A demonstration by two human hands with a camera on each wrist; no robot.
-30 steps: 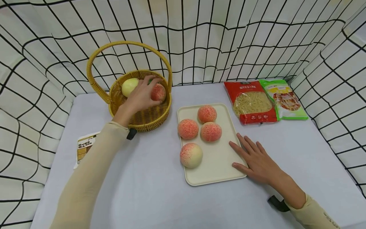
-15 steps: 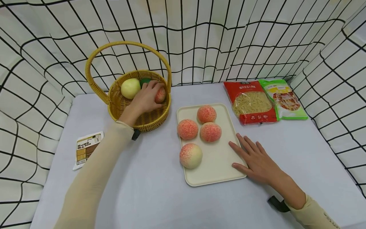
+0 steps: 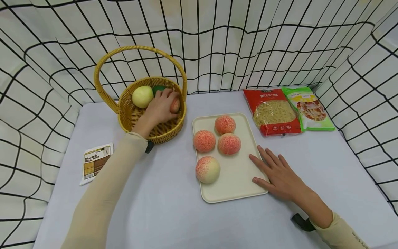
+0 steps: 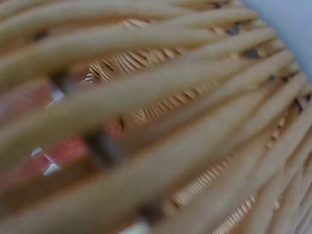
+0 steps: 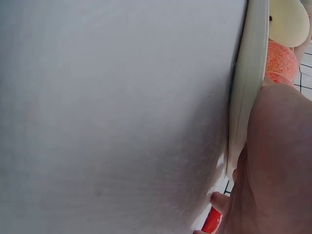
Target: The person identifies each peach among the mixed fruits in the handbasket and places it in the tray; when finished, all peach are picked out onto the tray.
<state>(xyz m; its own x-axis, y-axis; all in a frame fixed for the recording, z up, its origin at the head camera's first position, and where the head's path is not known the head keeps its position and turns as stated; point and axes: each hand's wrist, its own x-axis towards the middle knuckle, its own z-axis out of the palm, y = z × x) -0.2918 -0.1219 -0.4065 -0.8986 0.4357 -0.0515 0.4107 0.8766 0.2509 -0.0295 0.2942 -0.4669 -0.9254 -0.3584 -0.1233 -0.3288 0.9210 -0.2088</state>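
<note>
My left hand (image 3: 161, 106) reaches inside the yellow wicker basket (image 3: 168, 133), its fingers curled over a reddish peach (image 3: 175, 105) by the right wall. The hand covers much of this peach. Left of the hand lies a pale yellow-green round fruit (image 3: 142, 97), and behind it a dark green item (image 3: 158, 89), partly hidden. Close weave of the basket (image 4: 161, 102) fills the left wrist view. My right hand (image 3: 277, 173) rests with straight, spread fingers on the right edge of the cream tray (image 3: 236, 186). On the tray sit several peaches, among them a pale one (image 3: 208, 169).
A red pasta bag (image 3: 275, 111) and a green food packet (image 3: 309, 108) lie at the back right. A white and brown packet (image 3: 96, 162) lies left of the left forearm. Black netting (image 3: 214, 45) over white cloth surrounds the table (image 3: 161, 207). The basket's tall handle (image 3: 140, 47) arches over it.
My left hand has lowered the peach deeper into the basket and shifted slightly right. More of the dark green item and the brown packet now shows. The right hand stays put.
</note>
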